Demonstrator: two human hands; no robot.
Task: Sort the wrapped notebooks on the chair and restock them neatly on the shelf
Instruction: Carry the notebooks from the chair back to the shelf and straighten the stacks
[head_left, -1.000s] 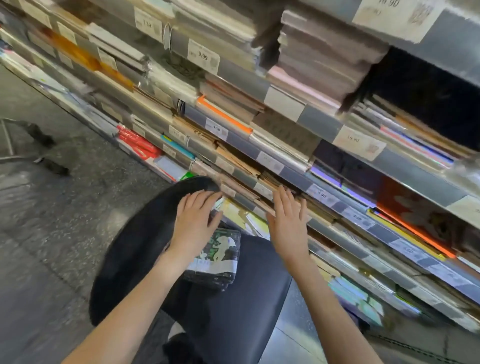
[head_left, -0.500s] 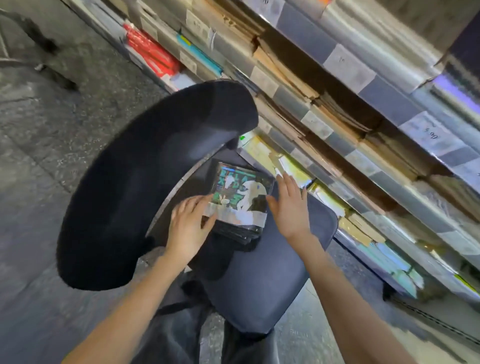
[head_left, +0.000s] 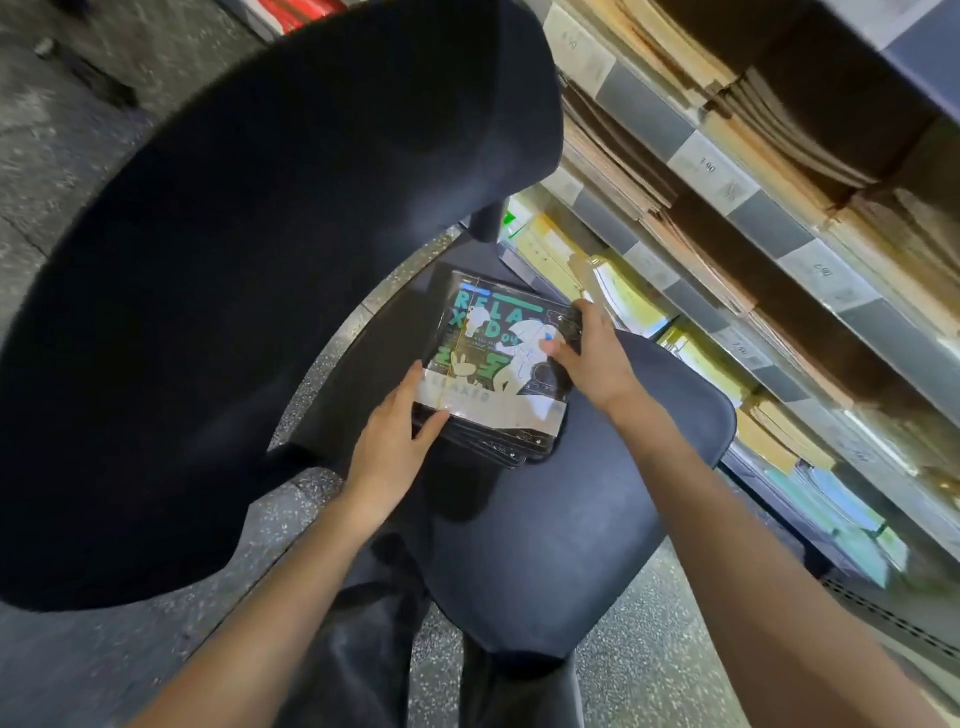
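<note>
Down at the bottom of the view, two bare forearms reach forward over the chair seat (head_left: 545, 519), a dark padded cushion above speckled grey floor (head_left: 623, 675). On that seat, toward its back edge, sits the stack of wrapped notebooks (head_left: 498, 358), black covers in clear film, teal lettering and white cartoon figures on the top one, a pale band across its near end. The lower notebooks fan out a little at the near right corner.

Left hand (head_left: 395, 441) is on the stack's near left corner: thumb lies over the pale band on top, fingers run along the left edge, and that grip pinches the corner of the pile. Right hand (head_left: 597, 358) comes in from the other side, thumb on top of the cover by the white figure, fingers curled round the far right edge, so this grip too has hold of the notebooks. The stack is bracketed between both hands and rests on the seat; whether it is lifted at all, I cannot tell.

Beyond and to the left, the big black backrest (head_left: 260, 260) fills much of the picture. Off to the right runs the shelf (head_left: 691, 166), tier on tier, with grey rails, white price tags and stacks of brown and yellow paper goods, the lowest row just beside the seat.
</note>
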